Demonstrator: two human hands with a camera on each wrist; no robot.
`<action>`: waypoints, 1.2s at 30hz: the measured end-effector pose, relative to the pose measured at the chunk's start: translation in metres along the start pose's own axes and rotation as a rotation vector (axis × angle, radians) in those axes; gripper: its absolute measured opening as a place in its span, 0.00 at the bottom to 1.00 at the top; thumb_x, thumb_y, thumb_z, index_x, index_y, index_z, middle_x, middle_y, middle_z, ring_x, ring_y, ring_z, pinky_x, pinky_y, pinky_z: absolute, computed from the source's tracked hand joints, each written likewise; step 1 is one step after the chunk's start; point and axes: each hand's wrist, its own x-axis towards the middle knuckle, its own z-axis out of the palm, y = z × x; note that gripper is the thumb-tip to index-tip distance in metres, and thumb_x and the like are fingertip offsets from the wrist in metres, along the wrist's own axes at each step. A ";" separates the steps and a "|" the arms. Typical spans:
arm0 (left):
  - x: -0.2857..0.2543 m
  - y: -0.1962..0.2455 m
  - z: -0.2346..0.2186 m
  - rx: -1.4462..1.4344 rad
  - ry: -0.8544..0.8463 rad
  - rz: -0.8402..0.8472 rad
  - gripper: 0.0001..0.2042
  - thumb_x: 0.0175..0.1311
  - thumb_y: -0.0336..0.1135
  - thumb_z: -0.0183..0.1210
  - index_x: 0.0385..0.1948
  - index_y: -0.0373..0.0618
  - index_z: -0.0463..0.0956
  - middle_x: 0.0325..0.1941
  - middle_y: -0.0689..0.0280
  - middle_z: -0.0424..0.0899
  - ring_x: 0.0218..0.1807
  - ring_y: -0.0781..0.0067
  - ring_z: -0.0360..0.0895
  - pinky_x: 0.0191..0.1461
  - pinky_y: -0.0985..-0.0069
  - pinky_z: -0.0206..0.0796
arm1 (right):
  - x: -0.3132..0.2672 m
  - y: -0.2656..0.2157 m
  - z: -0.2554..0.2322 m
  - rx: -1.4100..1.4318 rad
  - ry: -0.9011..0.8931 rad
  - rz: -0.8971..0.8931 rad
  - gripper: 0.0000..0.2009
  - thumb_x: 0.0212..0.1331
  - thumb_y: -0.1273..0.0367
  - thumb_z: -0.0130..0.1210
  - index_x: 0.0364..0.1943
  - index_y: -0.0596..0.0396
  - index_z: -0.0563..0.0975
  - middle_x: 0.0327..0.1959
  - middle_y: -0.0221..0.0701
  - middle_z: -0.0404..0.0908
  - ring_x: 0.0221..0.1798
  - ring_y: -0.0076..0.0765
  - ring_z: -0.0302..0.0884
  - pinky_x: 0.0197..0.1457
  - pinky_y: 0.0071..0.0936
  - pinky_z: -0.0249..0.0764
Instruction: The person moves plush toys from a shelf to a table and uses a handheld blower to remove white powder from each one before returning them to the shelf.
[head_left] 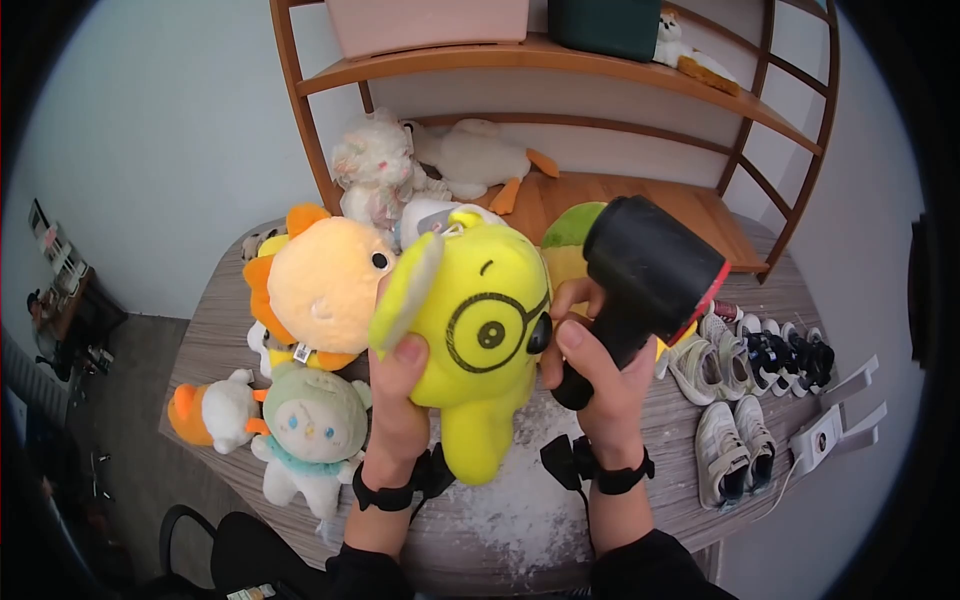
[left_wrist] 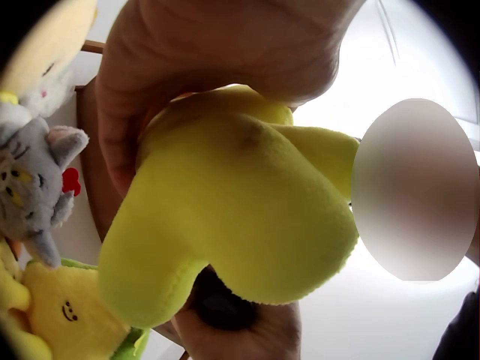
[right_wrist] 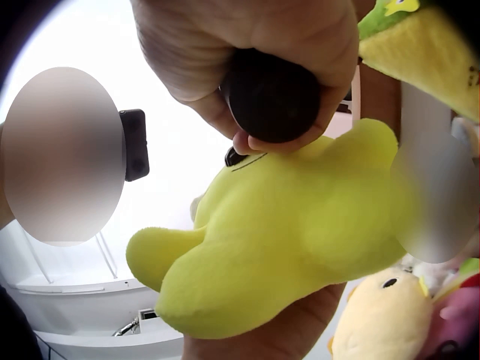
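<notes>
A lime-yellow plush toy with a printed pair of round glasses and a dark nose is held up over the table. My left hand grips it from the left, thumb on its side; in the left wrist view its stubby yellow legs face the camera. My right hand grips the handle of a black hair dryer with a red rim. Its barrel stands up to the right of the plush. In the right wrist view the round handle end shows inside the curled fingers, close over the plush.
Left on the table sit an orange lion-like plush, a green-hooded plush and a duck plush. Several pairs of shoes stand at right beside a white stand. White dusting covers the near tabletop. A wooden shelf stands behind.
</notes>
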 end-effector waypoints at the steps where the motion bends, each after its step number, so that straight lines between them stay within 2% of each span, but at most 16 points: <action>1: 0.000 0.001 -0.002 -0.033 -0.013 -0.014 0.34 0.65 0.54 0.53 0.65 0.37 0.62 0.61 0.56 0.74 0.59 0.65 0.75 0.62 0.69 0.68 | -0.001 -0.003 0.000 -0.025 -0.006 -0.011 0.15 0.55 0.77 0.60 0.44 0.59 0.68 0.43 0.41 0.76 0.20 0.24 0.72 0.23 0.19 0.67; 2: 0.000 0.001 -0.003 -0.081 -0.018 -0.031 0.31 0.67 0.53 0.52 0.63 0.36 0.64 0.59 0.56 0.76 0.57 0.66 0.77 0.60 0.70 0.70 | 0.000 -0.005 -0.001 -0.053 -0.015 -0.023 0.15 0.55 0.77 0.60 0.43 0.59 0.68 0.45 0.42 0.75 0.20 0.23 0.72 0.23 0.19 0.67; 3: 0.001 0.001 -0.003 -0.132 -0.021 -0.049 0.29 0.69 0.52 0.50 0.60 0.36 0.66 0.56 0.56 0.78 0.54 0.66 0.78 0.57 0.70 0.71 | -0.001 -0.005 -0.005 -0.022 -0.070 -0.028 0.25 0.55 0.82 0.61 0.58 0.61 0.69 0.48 0.37 0.76 0.26 0.17 0.72 0.30 0.18 0.69; 6: 0.002 0.000 -0.003 -0.157 -0.073 -0.071 0.26 0.71 0.51 0.48 0.60 0.36 0.67 0.56 0.56 0.79 0.54 0.66 0.79 0.57 0.71 0.72 | 0.000 -0.002 -0.006 -0.141 -0.160 -0.151 0.24 0.53 0.82 0.63 0.56 0.61 0.70 0.48 0.34 0.76 0.27 0.16 0.71 0.34 0.17 0.69; 9: 0.002 0.002 -0.002 -0.163 -0.069 -0.082 0.27 0.71 0.51 0.48 0.61 0.37 0.66 0.57 0.56 0.78 0.56 0.66 0.78 0.58 0.71 0.71 | -0.002 -0.001 -0.013 -0.224 -0.195 -0.150 0.21 0.53 0.82 0.63 0.52 0.61 0.73 0.47 0.32 0.77 0.29 0.15 0.71 0.37 0.16 0.67; 13: 0.002 0.005 0.004 -0.170 0.014 -0.050 0.24 0.71 0.50 0.49 0.57 0.38 0.69 0.53 0.59 0.80 0.52 0.69 0.79 0.55 0.73 0.72 | -0.004 0.002 -0.009 -0.178 -0.116 -0.131 0.23 0.47 0.84 0.66 0.43 0.54 0.65 0.46 0.42 0.74 0.29 0.23 0.75 0.28 0.17 0.72; 17: 0.002 0.010 0.004 -0.236 0.017 -0.041 0.24 0.71 0.50 0.49 0.56 0.39 0.70 0.52 0.60 0.81 0.51 0.70 0.80 0.54 0.73 0.73 | -0.006 -0.001 -0.005 -0.126 -0.131 -0.180 0.24 0.46 0.85 0.66 0.42 0.53 0.65 0.46 0.42 0.74 0.29 0.23 0.76 0.29 0.17 0.74; 23: 0.002 0.009 0.005 -0.258 0.009 -0.012 0.23 0.71 0.49 0.50 0.56 0.38 0.71 0.52 0.60 0.81 0.50 0.70 0.80 0.53 0.72 0.73 | -0.002 0.001 -0.015 -0.455 -0.279 -0.357 0.25 0.45 0.86 0.66 0.42 0.53 0.65 0.46 0.43 0.75 0.29 0.24 0.75 0.31 0.17 0.74; 27: 0.001 0.008 0.004 -0.336 -0.022 -0.033 0.23 0.71 0.49 0.50 0.56 0.38 0.71 0.52 0.59 0.81 0.50 0.69 0.80 0.53 0.72 0.73 | -0.003 0.001 -0.016 -0.464 -0.297 -0.360 0.25 0.45 0.86 0.66 0.43 0.54 0.65 0.47 0.43 0.75 0.29 0.23 0.75 0.32 0.17 0.74; 31: 0.001 0.012 0.008 -0.282 0.002 -0.019 0.23 0.71 0.49 0.50 0.56 0.38 0.71 0.52 0.60 0.81 0.50 0.69 0.80 0.53 0.72 0.73 | -0.001 -0.004 -0.011 -0.507 -0.289 -0.379 0.25 0.45 0.86 0.66 0.43 0.54 0.65 0.47 0.43 0.75 0.29 0.23 0.75 0.32 0.16 0.74; 36: 0.001 0.010 0.005 -0.248 -0.007 -0.009 0.23 0.71 0.49 0.50 0.56 0.38 0.71 0.51 0.60 0.81 0.50 0.70 0.80 0.54 0.72 0.73 | -0.007 -0.001 -0.014 -0.485 -0.258 -0.297 0.25 0.45 0.85 0.66 0.43 0.54 0.65 0.46 0.43 0.75 0.30 0.24 0.75 0.33 0.17 0.75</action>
